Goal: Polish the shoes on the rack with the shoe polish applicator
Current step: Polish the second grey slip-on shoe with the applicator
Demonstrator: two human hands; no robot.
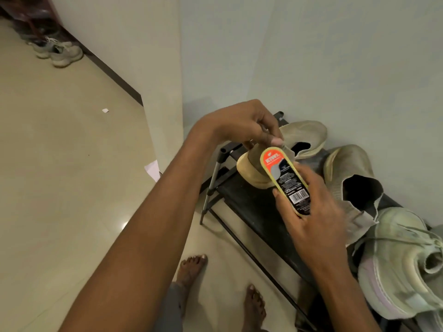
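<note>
left hand (249, 125) pinched tan shoe (251, 170) by its collar above rack (249, 207) | right hand (311, 209) gripped polish applicator (286, 180), laid on shoe upper | tip: hold shoe firm, even strokes, sponge face flat

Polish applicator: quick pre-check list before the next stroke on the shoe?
1. Right hand grips polish applicator: ok.
2. Left hand steadies the tan shoe from above: ok.
3. Applicator against the tan shoe: ok; sponge face hidden, contact cannot tell.
4. Shoe supported on the rack: cannot tell, hands cover it.
5. Neighbouring shoes clear of the stroke: ok.
</note>
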